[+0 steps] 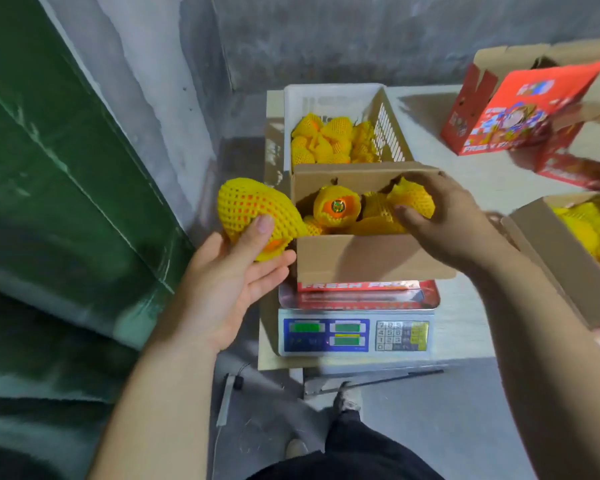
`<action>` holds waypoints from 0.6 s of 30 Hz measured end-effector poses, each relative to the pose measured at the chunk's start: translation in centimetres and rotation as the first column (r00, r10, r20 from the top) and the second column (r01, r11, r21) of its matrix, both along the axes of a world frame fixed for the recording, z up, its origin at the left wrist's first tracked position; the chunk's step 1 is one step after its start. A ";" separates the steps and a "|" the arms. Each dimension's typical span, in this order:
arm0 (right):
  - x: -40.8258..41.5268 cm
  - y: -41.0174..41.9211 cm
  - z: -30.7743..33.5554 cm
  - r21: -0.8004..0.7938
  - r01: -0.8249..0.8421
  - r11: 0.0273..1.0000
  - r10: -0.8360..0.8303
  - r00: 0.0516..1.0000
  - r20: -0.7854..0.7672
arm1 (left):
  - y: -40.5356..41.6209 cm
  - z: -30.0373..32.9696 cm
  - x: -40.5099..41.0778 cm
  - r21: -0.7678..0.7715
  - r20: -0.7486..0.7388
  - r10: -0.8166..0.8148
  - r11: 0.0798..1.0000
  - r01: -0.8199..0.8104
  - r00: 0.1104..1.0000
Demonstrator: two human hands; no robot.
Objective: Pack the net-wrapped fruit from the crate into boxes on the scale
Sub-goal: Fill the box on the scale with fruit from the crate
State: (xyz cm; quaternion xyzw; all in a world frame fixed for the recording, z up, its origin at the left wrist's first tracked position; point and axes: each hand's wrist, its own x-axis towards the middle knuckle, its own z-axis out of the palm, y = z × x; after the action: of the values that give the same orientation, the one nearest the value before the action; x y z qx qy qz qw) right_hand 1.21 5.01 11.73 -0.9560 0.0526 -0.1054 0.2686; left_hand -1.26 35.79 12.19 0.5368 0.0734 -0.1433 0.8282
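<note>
An open cardboard box (361,261) stands on the scale (355,336) and holds several fruit in yellow foam nets, one showing a round sticker (336,206). My left hand (229,275) grips a netted fruit (253,211) just outside the box's left wall. My right hand (440,216) reaches into the box from the right and closes on another netted fruit (411,199). Behind the box, a white plastic crate (392,129) contains more netted fruit (329,138).
A red printed box (520,109) lies open at the back right of the pale table (465,313). Another cardboard box with yellow nets (568,247) sits at the right edge. A green tarpaulin (66,188) fills the left. My shoe (349,398) shows below.
</note>
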 end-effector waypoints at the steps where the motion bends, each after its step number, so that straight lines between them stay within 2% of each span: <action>1: -1.1 1.6 0.5 0.152 -0.070 0.986 0.064 0.997 0.046 | 0.1 0.2 -0.3 0.024 0.001 -0.016 1.000 0.016 1.000; 2: -2.1 3.3 1.1 0.291 -0.160 0.943 0.148 0.987 0.063 | 0.1 0.4 -0.5 0.056 0.007 -0.042 0.998 0.041 0.999; 4: -3.8 6.5 2.4 0.453 -0.351 0.819 0.352 0.932 0.087 | 0.1 0.8 -1.0 0.147 0.039 -0.107 0.984 0.100 0.993; 6: -5.0 8.8 3.3 0.509 -0.497 0.703 0.513 0.850 0.121 | -0.1 1.0 -1.4 0.222 0.083 -0.182 0.962 0.160 0.980; 8: -5.7 10.0 4.0 0.508 -0.554 0.659 0.573 0.808 0.137 | -0.2 1.1 -1.7 0.220 0.130 -0.227 0.956 0.195 0.965; 13: -7.2 10.1 4.8 0.627 -0.497 0.600 0.560 0.820 0.114 | 0.1 0.7 -2.4 0.243 0.195 -0.266 0.946 0.216 0.944; 16: -7.6 10.1 4.7 0.764 -0.407 0.500 0.491 0.860 0.136 | 0.0 0.8 -2.8 0.267 0.227 -0.244 0.947 0.180 0.943; 18: -7.8 10.3 4.9 0.859 -0.326 0.395 0.454 0.882 0.126 | 0.0 0.8 -2.7 0.272 0.248 -0.227 0.949 0.158 0.942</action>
State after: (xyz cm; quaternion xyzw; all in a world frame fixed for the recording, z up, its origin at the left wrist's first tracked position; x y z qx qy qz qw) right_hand -6.55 15.35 16.60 -0.6815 -0.1104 0.0625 0.7207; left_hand -4.00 35.77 13.03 0.6556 -0.0786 -0.1376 0.7383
